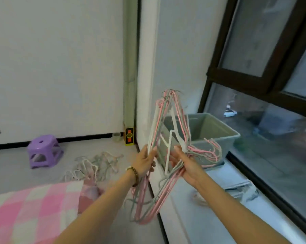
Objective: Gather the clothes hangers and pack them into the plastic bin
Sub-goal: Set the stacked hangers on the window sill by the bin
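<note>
- The left hand (145,161) curls its fingers (153,150) round one edge of a bundle of hangers (163,196); the right hand (185,166) grips the other side, by the hooks
- The bundle is held up in the air, just in front of the bin (215,140) on the window sill (219,199)
- The bin seems empty, though the bundle hides part of it
- More loose hangers (95,166) lie on the floor (11,169), so I judge most of the packing is left

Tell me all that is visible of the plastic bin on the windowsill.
The plastic bin is grey-green, rectangular and open-topped, with smooth walls and a thickened rim. It stands upright on the pale windowsill. The part of its inside that shows holds nothing. The bundle of hangers, held in front, partly hides its left side.
</note>
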`<act>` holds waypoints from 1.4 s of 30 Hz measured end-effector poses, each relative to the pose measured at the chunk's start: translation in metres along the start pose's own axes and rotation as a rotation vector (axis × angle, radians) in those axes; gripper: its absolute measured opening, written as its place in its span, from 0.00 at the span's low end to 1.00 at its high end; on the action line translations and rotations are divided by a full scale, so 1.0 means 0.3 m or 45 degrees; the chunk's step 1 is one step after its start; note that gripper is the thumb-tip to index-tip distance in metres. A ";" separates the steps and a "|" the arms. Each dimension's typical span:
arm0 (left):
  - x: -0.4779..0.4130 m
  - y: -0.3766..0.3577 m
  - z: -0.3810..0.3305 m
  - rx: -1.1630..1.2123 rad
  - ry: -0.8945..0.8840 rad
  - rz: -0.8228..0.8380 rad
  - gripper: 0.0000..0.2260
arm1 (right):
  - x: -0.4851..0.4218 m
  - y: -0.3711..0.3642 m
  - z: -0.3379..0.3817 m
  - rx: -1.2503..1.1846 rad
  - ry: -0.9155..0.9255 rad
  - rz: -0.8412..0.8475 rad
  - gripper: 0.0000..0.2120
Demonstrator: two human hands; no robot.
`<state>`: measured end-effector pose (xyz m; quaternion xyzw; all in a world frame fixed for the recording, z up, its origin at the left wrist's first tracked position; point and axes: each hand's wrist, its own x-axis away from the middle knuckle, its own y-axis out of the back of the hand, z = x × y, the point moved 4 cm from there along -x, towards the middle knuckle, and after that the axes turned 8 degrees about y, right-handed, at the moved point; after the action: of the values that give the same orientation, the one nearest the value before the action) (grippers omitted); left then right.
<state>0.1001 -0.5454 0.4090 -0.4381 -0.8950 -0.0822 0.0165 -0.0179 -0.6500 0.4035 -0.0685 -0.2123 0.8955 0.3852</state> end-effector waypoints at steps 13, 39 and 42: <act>-0.348 -0.912 0.330 -0.445 0.323 0.419 0.12 | 0.019 1.131 -0.014 -0.304 0.039 -0.836 0.08; -0.769 -1.193 0.904 -0.533 0.506 0.113 0.09 | -0.266 1.668 -0.557 0.031 -0.441 -1.171 0.24; -0.763 -1.194 0.919 -0.516 0.513 0.131 0.09 | -0.250 1.653 -0.520 0.280 -0.455 -1.159 0.34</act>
<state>-0.0293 -0.8956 0.0663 -0.4520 -0.8157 -0.3437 0.1103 -0.2490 -0.9570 0.0453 0.2265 -0.1878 0.6513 0.6994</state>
